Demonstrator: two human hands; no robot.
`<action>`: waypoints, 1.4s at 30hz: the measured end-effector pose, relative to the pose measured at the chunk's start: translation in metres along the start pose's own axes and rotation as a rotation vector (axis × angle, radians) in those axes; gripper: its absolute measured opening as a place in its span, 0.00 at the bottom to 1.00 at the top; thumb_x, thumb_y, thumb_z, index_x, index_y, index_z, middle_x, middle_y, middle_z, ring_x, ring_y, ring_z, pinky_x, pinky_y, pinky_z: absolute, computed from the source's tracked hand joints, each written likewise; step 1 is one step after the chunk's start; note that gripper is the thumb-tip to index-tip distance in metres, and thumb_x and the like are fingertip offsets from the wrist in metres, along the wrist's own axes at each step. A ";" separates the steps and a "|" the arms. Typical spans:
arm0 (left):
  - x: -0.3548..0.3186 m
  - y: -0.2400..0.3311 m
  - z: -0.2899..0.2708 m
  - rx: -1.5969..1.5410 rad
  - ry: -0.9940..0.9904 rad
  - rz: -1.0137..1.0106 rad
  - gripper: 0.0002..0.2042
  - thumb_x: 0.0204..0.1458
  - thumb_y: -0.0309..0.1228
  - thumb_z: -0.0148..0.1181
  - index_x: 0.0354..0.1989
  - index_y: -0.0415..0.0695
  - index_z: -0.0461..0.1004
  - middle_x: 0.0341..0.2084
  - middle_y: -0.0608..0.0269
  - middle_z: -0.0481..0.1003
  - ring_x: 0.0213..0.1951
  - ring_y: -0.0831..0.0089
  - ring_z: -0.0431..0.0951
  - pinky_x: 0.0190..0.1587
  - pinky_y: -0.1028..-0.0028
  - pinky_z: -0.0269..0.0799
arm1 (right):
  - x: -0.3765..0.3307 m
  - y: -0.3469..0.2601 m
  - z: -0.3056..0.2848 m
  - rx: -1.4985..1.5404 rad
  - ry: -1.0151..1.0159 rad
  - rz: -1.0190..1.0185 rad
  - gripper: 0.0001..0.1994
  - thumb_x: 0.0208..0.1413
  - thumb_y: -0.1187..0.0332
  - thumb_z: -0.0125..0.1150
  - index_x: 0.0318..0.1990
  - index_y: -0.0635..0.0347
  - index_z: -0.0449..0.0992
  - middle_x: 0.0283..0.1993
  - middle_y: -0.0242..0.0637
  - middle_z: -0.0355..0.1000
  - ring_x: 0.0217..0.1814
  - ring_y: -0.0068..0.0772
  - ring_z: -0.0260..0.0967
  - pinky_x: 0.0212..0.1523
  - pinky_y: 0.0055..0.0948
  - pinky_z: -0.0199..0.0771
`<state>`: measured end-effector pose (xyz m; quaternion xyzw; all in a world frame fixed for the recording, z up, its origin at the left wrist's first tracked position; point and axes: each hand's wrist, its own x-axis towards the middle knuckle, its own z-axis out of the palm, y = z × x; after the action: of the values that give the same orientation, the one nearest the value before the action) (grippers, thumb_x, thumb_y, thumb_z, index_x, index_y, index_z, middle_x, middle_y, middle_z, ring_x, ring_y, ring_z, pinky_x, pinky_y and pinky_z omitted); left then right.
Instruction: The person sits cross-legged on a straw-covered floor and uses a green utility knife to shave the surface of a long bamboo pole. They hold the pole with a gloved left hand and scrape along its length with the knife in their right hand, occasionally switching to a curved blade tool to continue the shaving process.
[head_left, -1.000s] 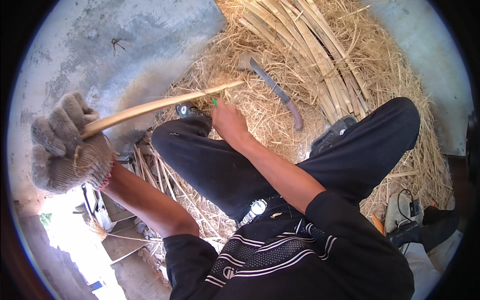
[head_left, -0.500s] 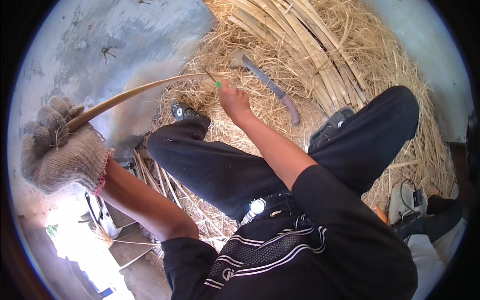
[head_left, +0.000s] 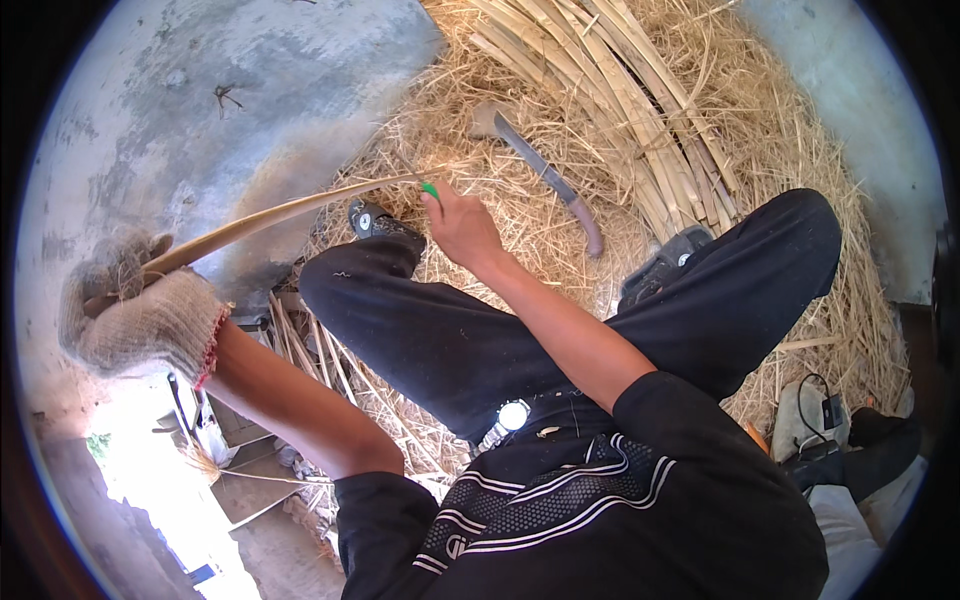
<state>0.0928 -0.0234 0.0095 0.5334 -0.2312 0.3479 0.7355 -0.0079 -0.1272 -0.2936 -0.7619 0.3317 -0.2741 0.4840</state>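
Over straw-coloured litter (head_left: pixel 530 225), the gloved left hand (head_left: pixel 150 315) is clenching a pale strip (head_left: pixel 270 217) by one end; the right hand (head_left: pixel 465 230) is gripping a green-handled knife (head_left: pixel 430 189) near its tip. Work is apparently lacking completion; whether stacked strips (head_left: pixel 640 110) are awaiting trimming is unclear.

Floor (head_left: pixel 278 560) carries thick pale shavings (head_left: pixel 790 140); a machete (head_left: pixel 556 182) and bundled long strips (head_left: pixel 650 130) lie on them.

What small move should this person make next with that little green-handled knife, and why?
Probably draw the green-handled knife lightly along the pale strip: the right hand holds it by the strip's far end, while the gloved left hand grips the other end.
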 end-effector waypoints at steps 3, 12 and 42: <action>-0.005 0.001 -0.004 0.032 -0.009 -0.007 0.18 0.55 0.30 0.37 0.29 0.21 0.64 0.23 0.33 0.72 0.13 0.54 0.77 0.17 0.67 0.83 | 0.003 -0.001 0.004 -0.145 -0.017 0.092 0.14 0.67 0.59 0.42 0.43 0.62 0.67 0.26 0.59 0.73 0.32 0.63 0.74 0.37 0.55 0.74; 0.014 0.009 -0.014 -0.083 0.024 -0.240 0.24 0.61 0.44 0.32 0.36 0.28 0.61 0.30 0.37 0.69 0.25 0.53 0.77 0.30 0.54 0.79 | 0.033 0.050 0.005 -0.458 -0.089 0.145 0.09 0.63 0.69 0.45 0.44 0.64 0.69 0.31 0.55 0.76 0.36 0.55 0.77 0.38 0.50 0.77; 0.069 -0.071 0.036 0.592 -0.311 0.414 0.08 0.60 0.20 0.46 0.42 0.30 0.72 0.37 0.53 0.78 0.38 0.66 0.82 0.43 0.71 0.81 | -0.059 0.285 -0.049 -0.533 0.048 0.829 0.27 0.45 0.62 0.67 0.52 0.64 0.70 0.50 0.51 0.73 0.54 0.54 0.72 0.54 0.48 0.71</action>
<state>0.1929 -0.0523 0.0256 0.7109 -0.3322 0.4557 0.4203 -0.1495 -0.1978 -0.5425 -0.6566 0.6766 0.0188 0.3327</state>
